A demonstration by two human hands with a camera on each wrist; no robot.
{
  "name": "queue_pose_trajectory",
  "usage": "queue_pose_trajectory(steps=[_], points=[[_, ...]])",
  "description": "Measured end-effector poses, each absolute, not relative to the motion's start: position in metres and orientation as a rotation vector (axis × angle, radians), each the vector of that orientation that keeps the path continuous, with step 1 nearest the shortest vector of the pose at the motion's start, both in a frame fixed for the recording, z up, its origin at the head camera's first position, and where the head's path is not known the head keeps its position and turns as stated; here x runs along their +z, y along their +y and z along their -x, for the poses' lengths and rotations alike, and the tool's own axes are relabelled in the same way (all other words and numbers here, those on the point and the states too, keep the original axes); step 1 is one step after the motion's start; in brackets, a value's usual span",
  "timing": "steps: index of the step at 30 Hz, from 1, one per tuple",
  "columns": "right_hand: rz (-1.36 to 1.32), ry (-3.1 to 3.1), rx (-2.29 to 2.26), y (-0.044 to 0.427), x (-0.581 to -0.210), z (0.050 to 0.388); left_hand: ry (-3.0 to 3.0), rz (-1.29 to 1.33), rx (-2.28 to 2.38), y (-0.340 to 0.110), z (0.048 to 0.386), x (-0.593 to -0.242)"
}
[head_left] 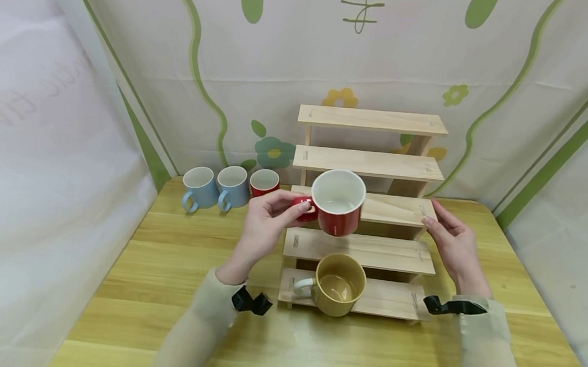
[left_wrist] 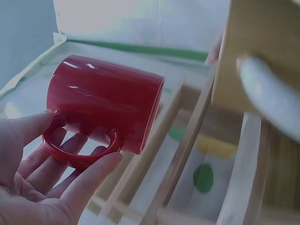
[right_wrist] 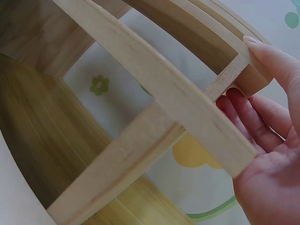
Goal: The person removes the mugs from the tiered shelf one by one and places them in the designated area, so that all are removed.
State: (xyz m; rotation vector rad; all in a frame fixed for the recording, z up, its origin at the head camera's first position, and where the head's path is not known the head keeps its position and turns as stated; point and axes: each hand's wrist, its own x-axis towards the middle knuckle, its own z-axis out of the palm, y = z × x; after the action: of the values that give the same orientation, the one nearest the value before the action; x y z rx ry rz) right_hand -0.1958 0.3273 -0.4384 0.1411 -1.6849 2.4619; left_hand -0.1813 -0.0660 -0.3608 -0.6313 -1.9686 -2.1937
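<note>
My left hand [head_left: 265, 222] grips a red mug [head_left: 339, 223] with a white inside by its handle, holding it in the air before the middle boards of a stepped wooden shelf [head_left: 366, 249]. In the left wrist view, the fingers wrap the handle of the red mug [left_wrist: 103, 103]. At the right end of the middle board, my right hand [head_left: 456, 244] pinches the shelf edge, thumb on top and fingers underneath, as the right wrist view also shows. A mustard-yellow mug [head_left: 337, 304] with a white handle stands on the lowest board, its handle toward the left.
Left of the shelf, two light blue mugs [head_left: 201, 189] and another red mug [head_left: 263, 192] stand in a row at the back of the wooden table [head_left: 166, 288]. A white cloth [head_left: 281, 53] with printed flowers hangs behind, with more cloth at both sides.
</note>
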Motion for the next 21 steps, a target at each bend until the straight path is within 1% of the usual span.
queue_pose_trajectory(steps=[21], points=[[-0.150,-1.697,2.447,0.328,-0.439,0.196,-1.903,0.328,-2.066,-0.150,0.178,-0.377]])
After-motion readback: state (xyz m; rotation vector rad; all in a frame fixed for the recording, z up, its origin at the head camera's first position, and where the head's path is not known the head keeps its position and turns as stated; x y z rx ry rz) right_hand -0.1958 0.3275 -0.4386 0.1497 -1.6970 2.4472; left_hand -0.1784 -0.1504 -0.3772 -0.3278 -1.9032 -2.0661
